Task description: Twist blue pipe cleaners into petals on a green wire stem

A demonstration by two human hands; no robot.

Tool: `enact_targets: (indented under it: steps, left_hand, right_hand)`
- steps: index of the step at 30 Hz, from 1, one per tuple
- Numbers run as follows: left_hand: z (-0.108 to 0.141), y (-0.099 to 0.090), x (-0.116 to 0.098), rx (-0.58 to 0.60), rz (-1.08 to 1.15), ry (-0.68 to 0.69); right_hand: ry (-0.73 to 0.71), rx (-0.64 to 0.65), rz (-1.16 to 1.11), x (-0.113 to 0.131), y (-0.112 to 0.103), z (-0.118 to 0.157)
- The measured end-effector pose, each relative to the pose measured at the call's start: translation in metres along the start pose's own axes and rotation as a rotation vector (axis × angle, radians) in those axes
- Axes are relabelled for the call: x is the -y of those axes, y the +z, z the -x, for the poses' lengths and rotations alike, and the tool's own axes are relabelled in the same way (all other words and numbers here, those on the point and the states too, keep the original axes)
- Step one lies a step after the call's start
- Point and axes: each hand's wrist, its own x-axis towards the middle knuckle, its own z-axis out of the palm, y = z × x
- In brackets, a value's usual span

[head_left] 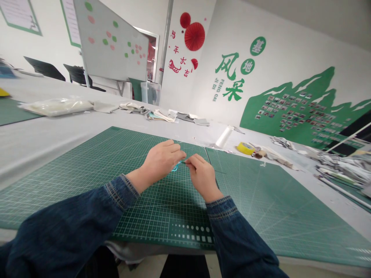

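Observation:
Both my hands are raised over the green cutting mat [139,216], their fingertips nearly meeting. My left hand [162,159] has its fingers curled together beside a small light-blue looped item [175,167], partly hidden under the fingers. My right hand [203,175] pinches with thumb and forefinger at a thin dark strand between the two hands. The strand is too fine to make out fully, and what lies inside either grip is mostly hidden.
A second green mat [261,200] adjoins on the right. Beyond lie a white roll [224,136], yellow tape [245,148], fabric scraps [162,116] and a plastic-wrapped bundle [58,107]. More cloth and rods [344,191] lie at the far right.

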Motion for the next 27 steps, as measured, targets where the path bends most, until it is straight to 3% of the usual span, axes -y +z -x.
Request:
enact_targets:
  steps: [4,7,11,15,19,27]
  left_hand:
    - [0.001,0.008,0.023,0.009,0.238,-0.129]
    - [0.003,0.014,0.032,0.075,0.444,-0.26]
    - [0.004,0.021,0.026,0.134,0.695,-0.522]
    - [0.005,0.025,0.011,0.15,0.836,-0.54]
    - [0.005,0.026,0.006,0.133,0.806,-0.504]
    - [0.007,0.027,0.011,0.179,0.855,-0.537]
  right_hand:
    - [0.007,0.055,-0.221,0.002,-0.002,-0.002]
    - [0.13,0.083,-0.514,0.002,0.0,-0.003]
    - [0.354,0.017,-0.898,0.002,0.002,-0.005]
    - [0.475,-0.117,-1.129,0.003,0.001,-0.007]
    - [0.489,-0.126,-1.176,0.002,-0.001,-0.008]
    - [0.42,-0.173,-1.0,0.002,0.003,-0.005]
